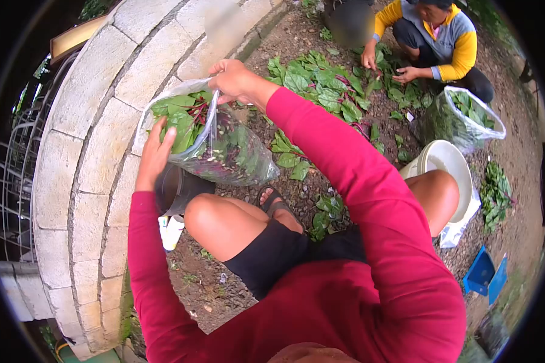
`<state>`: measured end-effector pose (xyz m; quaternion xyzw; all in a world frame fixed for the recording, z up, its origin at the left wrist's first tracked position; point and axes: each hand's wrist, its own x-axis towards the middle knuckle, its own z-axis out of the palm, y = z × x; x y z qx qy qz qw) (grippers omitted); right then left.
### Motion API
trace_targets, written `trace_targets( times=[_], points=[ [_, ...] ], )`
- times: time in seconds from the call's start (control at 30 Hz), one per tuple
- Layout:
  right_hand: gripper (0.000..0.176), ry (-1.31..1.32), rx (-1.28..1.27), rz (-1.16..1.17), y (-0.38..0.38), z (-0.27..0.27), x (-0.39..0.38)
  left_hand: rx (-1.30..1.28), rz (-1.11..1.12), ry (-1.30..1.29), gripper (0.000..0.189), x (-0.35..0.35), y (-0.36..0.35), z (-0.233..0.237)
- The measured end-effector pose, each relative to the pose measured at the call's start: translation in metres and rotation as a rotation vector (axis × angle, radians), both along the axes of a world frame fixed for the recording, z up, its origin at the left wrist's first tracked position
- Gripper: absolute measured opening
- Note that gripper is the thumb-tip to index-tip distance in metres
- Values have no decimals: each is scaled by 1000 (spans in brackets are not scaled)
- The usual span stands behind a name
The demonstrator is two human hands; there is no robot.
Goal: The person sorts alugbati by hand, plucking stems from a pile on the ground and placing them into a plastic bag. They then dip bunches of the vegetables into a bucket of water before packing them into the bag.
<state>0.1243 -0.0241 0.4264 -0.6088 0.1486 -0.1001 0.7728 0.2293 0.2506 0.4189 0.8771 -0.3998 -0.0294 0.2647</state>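
A clear plastic bag [239, 151] full of green leaves with reddish stems leans in front of me, its mouth facing left. My right hand [233, 81] pinches the bag's upper rim. At the lower side of the mouth is my left hand [154, 157], thumb and fingers stretched out and apart, touching the leafy greens [181, 112] that show in the opening. A dark bucket [188, 187] stands just below the bag.
A curved stone-block ledge [94, 160] runs along the left. Loose leafy greens [321, 81] lie on the soil. A co-worker [439, 39] crouches at upper right beside another filled bag [457, 121]. White buckets [451, 163] and a blue dustpan-like object [481, 272] are at right.
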Motion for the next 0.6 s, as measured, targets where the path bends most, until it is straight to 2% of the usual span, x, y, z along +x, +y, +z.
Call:
trace_targets(
  times=[0.07,0.17,0.2,0.3,0.33,0.43,0.6],
  points=[
    [44,-8,32,-12,-2,-4,2,151,-43,12,73,-18,23,21],
    [42,-11,30,6,-1,-5,9,497,-103,-284,67,-40,35,44],
    [41,-11,18,18,0,-5,11,407,-139,-438,48,-40,42,38],
    [32,-45,-64,-6,7,-1,18,360,-242,-509,29,-27,56,45],
    [30,-47,-64,-9,9,0,20,287,-201,-474,13,-25,57,50],
    [22,-46,-58,11,8,3,20,101,-181,-461,10,-29,54,55],
    [16,5,-129,172,-14,0,10,105,-136,-460,12,-40,54,66]
  ],
)
